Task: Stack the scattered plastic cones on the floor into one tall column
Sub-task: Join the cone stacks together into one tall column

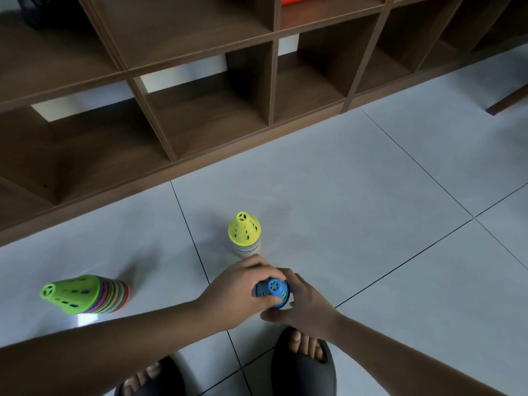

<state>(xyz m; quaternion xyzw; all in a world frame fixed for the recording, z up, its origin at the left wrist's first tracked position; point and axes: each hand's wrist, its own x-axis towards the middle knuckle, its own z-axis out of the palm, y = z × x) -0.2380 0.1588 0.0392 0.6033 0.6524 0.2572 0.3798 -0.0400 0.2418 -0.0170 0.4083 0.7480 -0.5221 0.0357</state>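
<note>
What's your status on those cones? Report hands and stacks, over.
Left hand and right hand both grip the blue cone. Yellow-topped stack stands just beyond; green-topped stack apart at left. Nothing lies between cone and yellow-topped stack.

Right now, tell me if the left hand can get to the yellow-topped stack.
Likely yes, once freed: the yellow-topped stack stands just beyond the left hand, nothing between them, but that hand grips the blue cone together with the right hand.

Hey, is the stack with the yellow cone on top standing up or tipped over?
Standing upright: the yellow-topped stack rests on its wide end on the floor, tip pointing up.
</note>
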